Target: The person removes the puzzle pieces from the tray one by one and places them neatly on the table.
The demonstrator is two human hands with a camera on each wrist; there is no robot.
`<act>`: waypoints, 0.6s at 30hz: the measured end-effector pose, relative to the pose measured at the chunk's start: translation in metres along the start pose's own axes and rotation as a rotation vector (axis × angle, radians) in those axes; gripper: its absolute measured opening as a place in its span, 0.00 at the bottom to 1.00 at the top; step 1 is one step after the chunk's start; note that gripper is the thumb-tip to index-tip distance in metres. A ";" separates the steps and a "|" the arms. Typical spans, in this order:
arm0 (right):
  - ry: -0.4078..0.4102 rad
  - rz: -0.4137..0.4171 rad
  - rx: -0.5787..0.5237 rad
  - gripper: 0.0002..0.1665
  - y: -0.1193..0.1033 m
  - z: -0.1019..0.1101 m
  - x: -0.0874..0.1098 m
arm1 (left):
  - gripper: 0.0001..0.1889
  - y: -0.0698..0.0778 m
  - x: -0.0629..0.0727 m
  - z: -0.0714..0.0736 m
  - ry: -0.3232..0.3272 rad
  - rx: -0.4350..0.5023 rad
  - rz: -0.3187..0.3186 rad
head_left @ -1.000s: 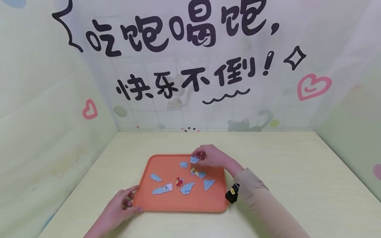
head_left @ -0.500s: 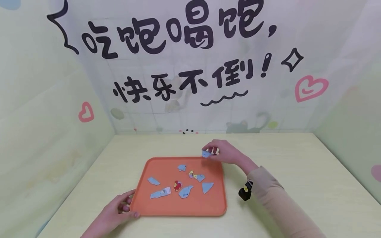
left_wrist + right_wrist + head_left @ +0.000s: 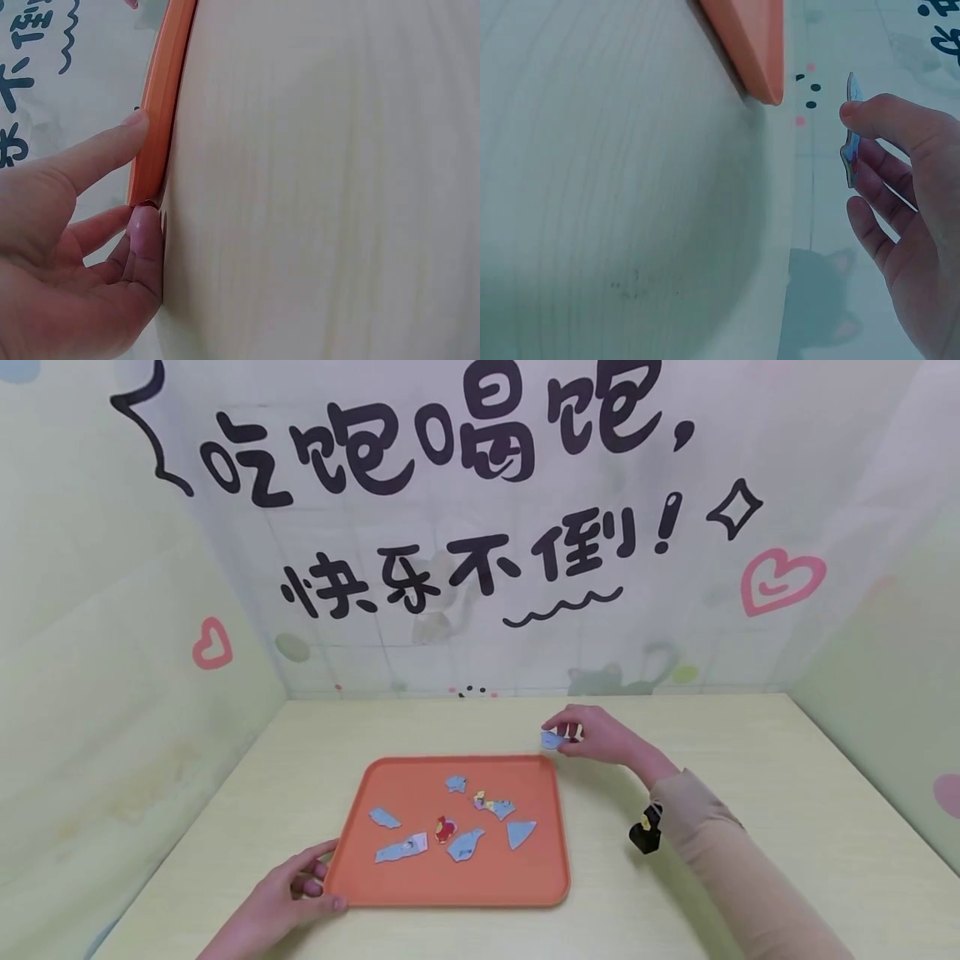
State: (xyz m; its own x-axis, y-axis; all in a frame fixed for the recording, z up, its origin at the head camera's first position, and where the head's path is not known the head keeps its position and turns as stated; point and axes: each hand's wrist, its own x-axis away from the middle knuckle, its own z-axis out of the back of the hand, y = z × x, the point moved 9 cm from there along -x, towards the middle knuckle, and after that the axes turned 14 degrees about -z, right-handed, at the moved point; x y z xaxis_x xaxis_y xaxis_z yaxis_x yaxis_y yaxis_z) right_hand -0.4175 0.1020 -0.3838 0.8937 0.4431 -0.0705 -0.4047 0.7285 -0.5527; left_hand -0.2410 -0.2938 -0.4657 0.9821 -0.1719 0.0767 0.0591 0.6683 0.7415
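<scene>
My right hand [image 3: 600, 735] pinches a thin light-blue puzzle piece [image 3: 553, 740] between thumb and fingers, just beyond the far right corner of an orange tray [image 3: 450, 893]. Seen edge-on in the right wrist view, the held piece [image 3: 852, 139] has a wavy outline. On the left, my other hand [image 3: 285, 893] grips the tray's near left corner. Its thumb lies along the rim [image 3: 159, 97] in the left wrist view, and the fingers curl at the corner. Several irregular pieces lie scattered in the tray, among them a red one [image 3: 446, 830] and a blue triangular one [image 3: 521, 834].
The pale wooden table [image 3: 720, 827] extends right of the tray. Printed cloth walls [image 3: 420, 652] with black lettering stand at the back and both sides. A black object with a yellow mark [image 3: 647, 830] hangs by the right sleeve.
My right hand has carried the blue piece from over the tray's far side rightward, past its far right corner. The left hand stays at the tray's edge. The head view has shifted slightly.
</scene>
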 end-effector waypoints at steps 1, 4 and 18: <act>0.003 -0.001 0.000 0.20 0.003 0.000 0.000 | 0.45 0.000 0.000 0.000 -0.004 -0.004 -0.007; 0.027 -0.001 -0.002 0.20 0.012 0.002 -0.002 | 0.44 0.001 0.000 0.000 -0.010 -0.008 -0.014; 0.049 -0.086 -0.014 0.20 0.056 -0.011 -0.007 | 0.44 0.000 0.001 0.001 -0.035 0.017 -0.041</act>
State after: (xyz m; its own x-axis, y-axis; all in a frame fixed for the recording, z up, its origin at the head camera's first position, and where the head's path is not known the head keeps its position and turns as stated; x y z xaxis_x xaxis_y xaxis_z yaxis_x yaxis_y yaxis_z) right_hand -0.4444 0.1340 -0.4232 0.9336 0.3526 -0.0630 -0.3237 0.7552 -0.5699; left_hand -0.2404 -0.2948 -0.4651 0.9720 -0.2243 0.0693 0.0955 0.6477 0.7559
